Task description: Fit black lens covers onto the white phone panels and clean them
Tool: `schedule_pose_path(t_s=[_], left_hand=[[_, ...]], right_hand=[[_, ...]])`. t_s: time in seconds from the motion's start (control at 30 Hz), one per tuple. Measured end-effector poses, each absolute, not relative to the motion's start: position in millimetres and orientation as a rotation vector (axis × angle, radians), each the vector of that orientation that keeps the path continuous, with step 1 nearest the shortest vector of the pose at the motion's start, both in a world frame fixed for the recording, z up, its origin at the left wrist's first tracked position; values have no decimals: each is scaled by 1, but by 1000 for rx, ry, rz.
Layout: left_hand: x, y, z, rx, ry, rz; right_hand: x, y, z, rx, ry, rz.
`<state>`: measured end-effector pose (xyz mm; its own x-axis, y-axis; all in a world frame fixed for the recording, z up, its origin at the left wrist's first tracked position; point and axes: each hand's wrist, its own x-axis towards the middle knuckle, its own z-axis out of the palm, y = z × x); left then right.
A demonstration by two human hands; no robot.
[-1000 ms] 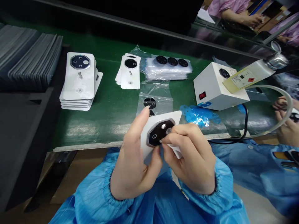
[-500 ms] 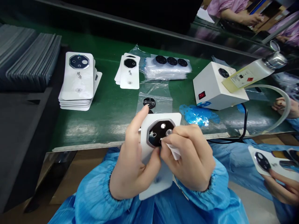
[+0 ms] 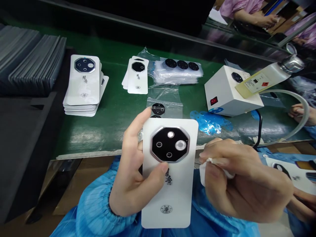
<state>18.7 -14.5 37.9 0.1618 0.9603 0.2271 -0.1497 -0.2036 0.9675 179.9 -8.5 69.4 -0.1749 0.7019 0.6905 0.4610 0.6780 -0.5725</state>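
Lightly built and stiff, the glossy white phone back (image 3: 170, 200) stands tilted in the left hand's (image 3: 130, 168) wrapped grip, just above the green surface (image 3: 98, 131). Its slick octagonal camera plate (image 3: 170, 144) looks fragile, so edges are safer; the right hand (image 3: 247, 184) narrowly pinches a white wipe (image 3: 209, 171).
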Motion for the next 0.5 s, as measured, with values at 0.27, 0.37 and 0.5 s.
schedule_pose_path(t_s=[0.27, 0.37, 0.5], left_hand=[[22, -18, 36, 1369, 956, 1395], [23, -19, 35, 1318, 894, 1417], [24, -18, 37, 1320, 894, 1387]], right_hand=[[178, -10, 68, -969, -1839, 227], [179, -10, 68, -960, -1861, 253], [181, -9, 65, -919, -1860, 294]])
